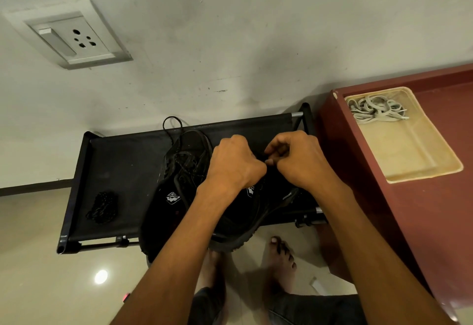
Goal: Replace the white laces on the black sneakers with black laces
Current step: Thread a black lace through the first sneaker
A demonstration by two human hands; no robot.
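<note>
Two black sneakers lie side by side on a black rack [120,161]. The left sneaker [170,196] carries a black lace [172,130] whose loose end loops up past its toe. Both hands cover the front of the right sneaker [256,217]. My left hand [234,163] is closed over its lacing area. My right hand [298,158] pinches something small and dark there, likely a black lace end; the lace itself is hidden. A coiled spare black lace [103,207] lies on the rack's left part. White laces [376,108] sit bundled in a cream tray [419,161].
The cream tray rests on a dark red cabinet [422,222] right of the rack. A wall with a socket plate [74,38] stands behind. My bare feet [279,258] are on the tiled floor below the rack's front bar.
</note>
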